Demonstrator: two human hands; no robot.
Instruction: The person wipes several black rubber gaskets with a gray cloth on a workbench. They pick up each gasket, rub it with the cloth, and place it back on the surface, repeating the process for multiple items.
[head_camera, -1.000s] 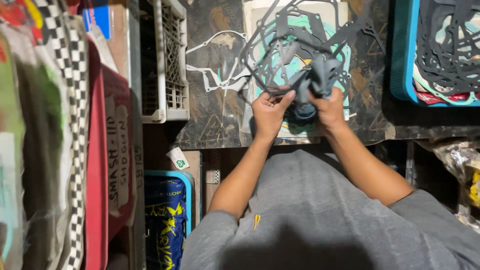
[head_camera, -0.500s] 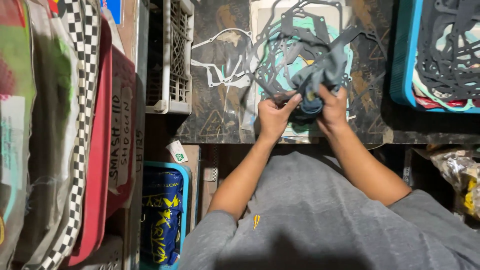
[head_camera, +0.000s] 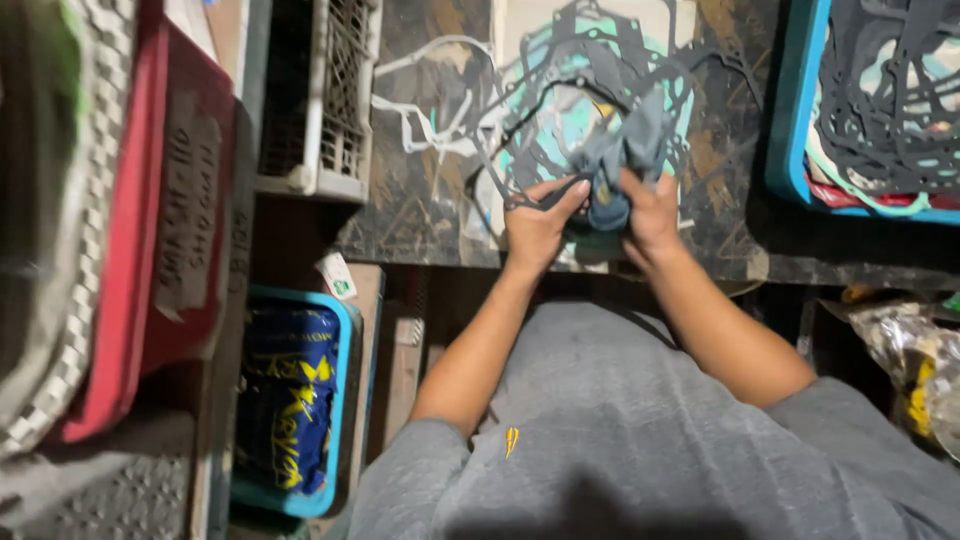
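Note:
Both hands meet over the front edge of a dark worn worktop (head_camera: 430, 190). My left hand (head_camera: 535, 225) pinches a thin dark grey gasket (head_camera: 560, 120), a flat cut-out ring that loops up over the table. My right hand (head_camera: 652, 215) grips a bunched blue-grey bundle of gasket material (head_camera: 620, 165). The two hands touch at that bundle. Under them lies a pale sheet with a teal shape (head_camera: 570, 110) and more gaskets spread on it.
A blue tray (head_camera: 790, 150) piled with dark gaskets sits at the right. A white slatted crate (head_camera: 335, 100) stands at the left of the worktop, with white gaskets (head_camera: 430, 110) beside it. Red trays (head_camera: 170, 220) hang at far left. A blue bin (head_camera: 295, 400) holds a blue-yellow packet below.
The view has shifted slightly, and my hands sit lower in the frame. The bundle between them is bunched tighter, and my left hand has moved closer to it.

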